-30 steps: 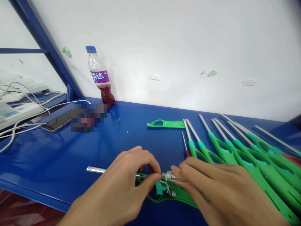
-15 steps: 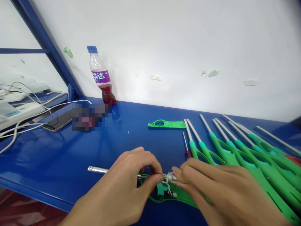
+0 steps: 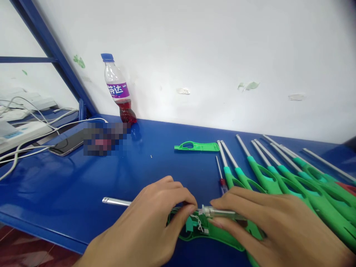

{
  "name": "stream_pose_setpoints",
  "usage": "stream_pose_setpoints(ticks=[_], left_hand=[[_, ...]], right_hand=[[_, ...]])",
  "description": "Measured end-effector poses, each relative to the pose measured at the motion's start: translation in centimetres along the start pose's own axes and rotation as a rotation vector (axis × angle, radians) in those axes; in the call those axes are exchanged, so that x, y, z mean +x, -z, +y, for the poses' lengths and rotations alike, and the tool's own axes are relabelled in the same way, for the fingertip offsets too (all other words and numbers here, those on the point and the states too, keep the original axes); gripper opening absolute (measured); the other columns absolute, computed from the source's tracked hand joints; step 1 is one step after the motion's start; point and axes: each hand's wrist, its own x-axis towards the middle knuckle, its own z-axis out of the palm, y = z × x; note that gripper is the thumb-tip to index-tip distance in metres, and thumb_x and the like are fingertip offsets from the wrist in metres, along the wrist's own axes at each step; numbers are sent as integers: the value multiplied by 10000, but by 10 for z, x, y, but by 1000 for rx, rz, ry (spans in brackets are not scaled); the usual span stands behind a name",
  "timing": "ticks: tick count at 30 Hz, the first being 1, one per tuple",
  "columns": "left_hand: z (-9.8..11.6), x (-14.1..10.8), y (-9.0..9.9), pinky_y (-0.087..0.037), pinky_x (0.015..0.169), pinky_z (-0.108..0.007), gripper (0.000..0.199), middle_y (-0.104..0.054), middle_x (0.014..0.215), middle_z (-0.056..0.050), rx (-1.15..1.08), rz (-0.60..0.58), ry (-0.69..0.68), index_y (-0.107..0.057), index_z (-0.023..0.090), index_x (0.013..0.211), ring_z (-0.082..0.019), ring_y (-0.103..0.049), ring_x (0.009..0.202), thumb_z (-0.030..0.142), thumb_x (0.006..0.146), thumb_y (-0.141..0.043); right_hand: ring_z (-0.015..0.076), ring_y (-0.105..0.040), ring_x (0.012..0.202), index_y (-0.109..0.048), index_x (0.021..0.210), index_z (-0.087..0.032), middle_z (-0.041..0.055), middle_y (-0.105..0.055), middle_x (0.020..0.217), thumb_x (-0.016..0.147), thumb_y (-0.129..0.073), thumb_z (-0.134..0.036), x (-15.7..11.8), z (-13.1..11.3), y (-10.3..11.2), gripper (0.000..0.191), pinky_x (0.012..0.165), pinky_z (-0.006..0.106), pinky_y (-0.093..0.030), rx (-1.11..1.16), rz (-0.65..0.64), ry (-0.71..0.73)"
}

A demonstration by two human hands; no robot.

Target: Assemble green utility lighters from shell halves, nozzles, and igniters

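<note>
An opened green lighter half [image 3: 219, 233] lies at the front of the blue table, with white wires and a teal piece inside. Its metal tube [image 3: 115, 201] sticks out to the left, past my left hand [image 3: 152, 218]. Thumb and index finger of that hand pinch together beside the wires; what is between them is too small to make out. My right hand [image 3: 258, 218] holds a clear fuel tank [image 3: 219, 212] between thumb and fingers, just above the lighter half. A separate green shell half [image 3: 198, 147] rests further back.
Several assembled green lighters [image 3: 278, 176] lie side by side at the right, near a red-handled screwdriver [image 3: 223, 185]. A drink bottle [image 3: 118, 89] stands by the wall, left of centre. At the left are a phone [image 3: 68, 142] and white cables.
My right hand's fingers have spread a little, and more of the clear tank shows between them. My left fingertips have shifted slightly right.
</note>
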Motion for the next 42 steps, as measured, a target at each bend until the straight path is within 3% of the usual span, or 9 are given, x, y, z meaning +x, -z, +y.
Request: stream_pose_setpoints(ticks=[2,4,9,15,19,22,26,31,42], left_hand=[[-3,-1,2,-294,1273,-339,241,-745,1097,90,53,32,-50,-705,338,1085,-145,-684,1063,204,1105,-505],[-6,-4,6,-327,1262,-362,251,-744,1152,59,138,72,-80,-711,331,1133,-165,-691,1071,209,1106,-493],[-2,-9,15,-569,936,-379,224,-742,1090,-12,320,4,-118,-736,276,1033,-238,-698,980,192,1064,-532],[11,-5,10,-617,929,-439,166,-723,1126,-36,385,-138,-118,-742,250,1086,-282,-704,1039,149,956,-725],[12,-4,0,-633,831,-365,313,-699,1206,-39,384,-180,-91,-737,257,1129,-260,-714,1030,98,867,-802],[10,-4,-6,-620,753,-303,296,-687,1220,-41,375,-208,-66,-741,248,1095,-240,-716,1002,94,848,-798],[7,-8,-8,-605,803,-297,207,-701,1181,-18,366,-152,-72,-728,243,1043,-218,-710,988,90,903,-722],[-1,-12,-8,-594,809,-255,229,-698,1130,-24,327,-42,-72,-742,266,1036,-184,-707,919,121,962,-581],[-2,-12,-2,-577,773,-264,254,-671,1088,-34,343,-45,-7,-748,259,985,-183,-703,854,97,945,-556]], right_hand=[[96,-702,630,-725,989,-320,-49,-743,916,1097,-540,-407,-1,2,-1,231,495,235,-438,66,-41,-23],[112,-738,704,-738,1010,-343,-46,-749,997,1088,-557,-388,-2,4,-4,202,496,243,-454,95,-62,-36],[175,-758,801,-718,1034,-330,-37,-764,991,1004,-663,-279,-5,5,-10,80,547,277,-506,112,-101,-24],[144,-722,747,-727,925,-295,-33,-734,889,978,-702,-227,-6,6,-8,89,615,251,-529,188,-191,-88],[130,-692,678,-734,855,-272,-14,-713,847,1020,-640,-235,-5,6,-8,193,619,249,-536,158,-175,-42],[127,-674,639,-724,822,-266,-15,-694,812,1011,-647,-215,-4,4,-8,210,612,251,-538,146,-189,-37],[148,-665,627,-690,810,-273,-22,-683,774,1020,-635,-210,0,0,-10,225,614,275,-542,99,-189,-1],[183,-692,692,-664,867,-280,-51,-682,802,911,-802,-181,6,-6,-15,174,654,332,-541,63,-186,33],[143,-710,786,-744,970,-251,-16,-725,906,887,-574,-2,11,-16,-21,314,837,293,-543,135,-170,-31]])
